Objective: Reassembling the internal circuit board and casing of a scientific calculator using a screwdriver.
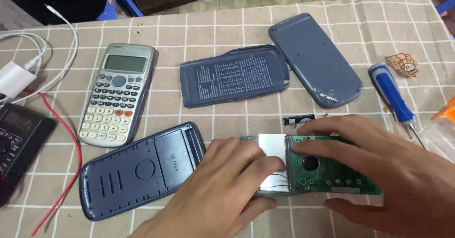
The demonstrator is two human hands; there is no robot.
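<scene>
Both hands pressed flat on an opened calculator's green board (332,171) near the table's front edge. The left hand (222,190) covered its white panel, fingers together; the right hand (379,171) spanned the board, fingers spread. A back shell (137,171) lay just left. Beyond the fingers were a battery (297,119), two covers (232,77), a calculator (118,96), and a screwdriver (393,96) at right.

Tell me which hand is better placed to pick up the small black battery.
Right hand: its fingers lie on the green circuit board just below the battery. The left hand sits farther away.
</scene>
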